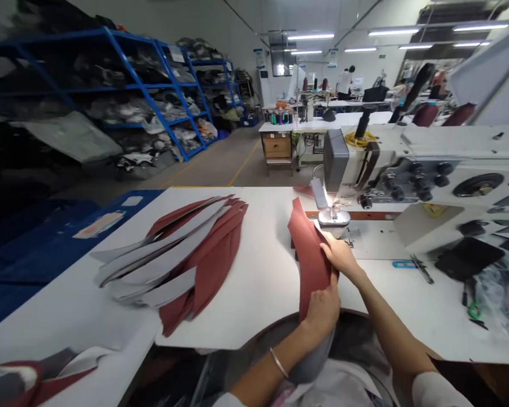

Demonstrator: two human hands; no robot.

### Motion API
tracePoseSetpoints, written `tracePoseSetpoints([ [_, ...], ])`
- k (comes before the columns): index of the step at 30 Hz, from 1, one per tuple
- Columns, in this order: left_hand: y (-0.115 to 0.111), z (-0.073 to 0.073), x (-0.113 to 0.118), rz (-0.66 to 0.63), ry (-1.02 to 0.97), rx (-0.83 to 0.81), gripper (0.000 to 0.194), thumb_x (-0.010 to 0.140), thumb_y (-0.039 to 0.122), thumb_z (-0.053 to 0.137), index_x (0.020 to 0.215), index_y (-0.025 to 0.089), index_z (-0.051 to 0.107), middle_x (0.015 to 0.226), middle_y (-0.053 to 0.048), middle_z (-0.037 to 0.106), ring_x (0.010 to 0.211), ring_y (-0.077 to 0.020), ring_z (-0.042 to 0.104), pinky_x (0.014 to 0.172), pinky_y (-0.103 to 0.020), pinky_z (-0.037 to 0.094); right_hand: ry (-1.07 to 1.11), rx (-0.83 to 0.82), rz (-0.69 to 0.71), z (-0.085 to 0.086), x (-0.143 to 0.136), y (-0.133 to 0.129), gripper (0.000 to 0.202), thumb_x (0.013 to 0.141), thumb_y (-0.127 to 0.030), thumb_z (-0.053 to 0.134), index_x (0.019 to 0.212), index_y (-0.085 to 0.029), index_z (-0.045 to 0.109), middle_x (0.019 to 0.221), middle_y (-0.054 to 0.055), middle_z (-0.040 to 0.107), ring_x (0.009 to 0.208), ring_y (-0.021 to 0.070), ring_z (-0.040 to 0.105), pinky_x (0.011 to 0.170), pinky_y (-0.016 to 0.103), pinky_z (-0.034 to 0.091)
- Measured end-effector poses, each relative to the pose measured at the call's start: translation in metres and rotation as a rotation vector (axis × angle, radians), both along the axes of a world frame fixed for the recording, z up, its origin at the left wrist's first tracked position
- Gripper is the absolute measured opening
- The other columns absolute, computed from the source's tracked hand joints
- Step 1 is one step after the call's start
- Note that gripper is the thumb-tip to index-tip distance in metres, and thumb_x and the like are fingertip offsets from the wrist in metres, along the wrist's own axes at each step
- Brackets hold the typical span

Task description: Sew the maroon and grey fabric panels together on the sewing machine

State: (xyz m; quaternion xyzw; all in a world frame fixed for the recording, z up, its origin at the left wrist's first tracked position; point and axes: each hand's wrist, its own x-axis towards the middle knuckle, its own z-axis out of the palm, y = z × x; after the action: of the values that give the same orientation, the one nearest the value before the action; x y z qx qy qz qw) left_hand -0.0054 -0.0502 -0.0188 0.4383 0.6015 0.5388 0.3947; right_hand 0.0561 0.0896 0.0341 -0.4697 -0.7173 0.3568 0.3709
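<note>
Fabric panel [310, 265], brick red with a pale strip showing along its upper right edge, lies over the front of the white tabletop [267, 277], just left of the needle area of our post-bed sewing machine [449, 138]. With our right hand [340, 254] we pinch the panel's right edge, thumb on top, near the lit presser foot [333, 213]. Our left hand [322, 308], below it and nearer our body, rests on the lower part, fingers curled and index finger reaching along the edge; we cannot tell whether it pinches the cloth. A silver bangle [279, 363] circles our left wrist. Left of the panel, well apart, we see a fanned pile of red-and-grey pieces [218, 263]. To our right lie metal tweezers [422, 269] beside a blue-handled tool [402, 264].
</note>
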Motion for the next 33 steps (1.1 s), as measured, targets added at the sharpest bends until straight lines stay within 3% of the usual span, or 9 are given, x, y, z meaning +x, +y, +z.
tracePoseSetpoints([
  [2,0.017,0.02,-0.015,-0.076,0.254,0.171,0.033,0.079,0.035,0.068,0.109,0.021,0.066,0.092,-0.015,0.068,0.106,-0.0357,0.061,0.101,-0.051,0.042,-0.028,0.051,0.106,0.009,0.013,0.005,0.039,0.076,-0.021,0.063,0.114,-0.029,0.066,0.091,0.002,0.071,0.095,0.0281,0.064,0.089,0.038,0.044],
  [4,0.039,0.041,-0.033,-0.074,0.482,0.365,0.031,0.087,0.035,0.059,0.116,0.022,0.063,0.12,-0.014,0.063,0.125,-0.0325,0.05,0.112,-0.052,0.031,0.034,0.049,0.16,0.016,0.023,0.01,0.04,0.076,-0.022,0.063,0.116,-0.027,0.065,0.108,0.002,0.069,0.102,0.0279,0.062,0.093,0.039,0.044],
  [8,0.088,0.069,-0.058,-0.114,0.721,0.574,0.032,0.095,0.023,0.04,0.119,0.018,0.061,0.135,-0.013,0.056,0.136,-0.0252,0.041,0.118,-0.049,0.024,0.259,-0.045,0.233,0.02,0.027,0.018,0.056,0.07,-0.024,0.071,0.124,-0.022,0.06,0.127,0.005,0.061,0.121,0.0289,0.052,0.105,0.041,0.038],
  [11,0.112,0.071,-0.064,-0.203,0.798,0.635,0.034,0.096,0.019,0.037,0.118,0.017,0.062,0.136,-0.013,0.055,0.135,-0.0246,0.043,0.118,-0.046,0.026,0.341,-0.113,0.271,0.016,0.026,0.02,0.062,0.069,-0.026,0.074,0.128,-0.021,0.056,0.13,0.006,0.059,0.125,0.0277,0.049,0.107,0.04,0.038],
  [14,0.121,0.066,-0.066,-0.229,0.817,0.636,0.035,0.096,0.02,0.039,0.124,0.017,0.059,0.134,-0.013,0.057,0.133,-0.0255,0.045,0.117,-0.046,0.028,0.434,-0.209,0.273,0.008,0.025,0.021,0.062,0.071,-0.029,0.074,0.129,-0.023,0.054,0.131,0.005,0.059,0.125,0.0259,0.049,0.105,0.038,0.04],
  [19,0.123,0.067,-0.068,-0.22,0.863,0.589,0.038,0.096,0.026,0.042,0.13,0.018,0.056,0.136,-0.012,0.055,0.132,-0.026,0.046,0.117,-0.045,0.027,0.661,-0.423,0.311,0.0,0.025,0.021,0.06,0.071,-0.027,0.076,0.126,-0.027,0.055,0.132,0.003,0.058,0.124,0.0224,0.051,0.104,0.033,0.043],
  [26,0.125,0.076,-0.066,-0.222,0.832,0.545,0.036,0.096,0.031,0.046,0.129,0.021,0.057,0.136,-0.011,0.055,0.133,-0.027,0.044,0.115,-0.044,0.031,0.752,-0.498,0.28,0.006,0.025,0.021,0.055,0.071,-0.028,0.077,0.123,-0.025,0.059,0.133,0.003,0.058,0.128,0.0224,0.049,0.107,0.033,0.041],
  [33,0.131,0.075,-0.063,-0.201,0.827,0.562,0.036,0.095,0.034,0.048,0.127,0.021,0.058,0.134,-0.011,0.057,0.131,-0.0281,0.046,0.113,-0.043,0.035,0.759,-0.547,0.332,0.006,0.033,0.032,0.053,0.071,-0.024,0.077,0.123,-0.024,0.062,0.131,0.003,0.06,0.121,0.023,0.054,0.104,0.034,0.045],
])
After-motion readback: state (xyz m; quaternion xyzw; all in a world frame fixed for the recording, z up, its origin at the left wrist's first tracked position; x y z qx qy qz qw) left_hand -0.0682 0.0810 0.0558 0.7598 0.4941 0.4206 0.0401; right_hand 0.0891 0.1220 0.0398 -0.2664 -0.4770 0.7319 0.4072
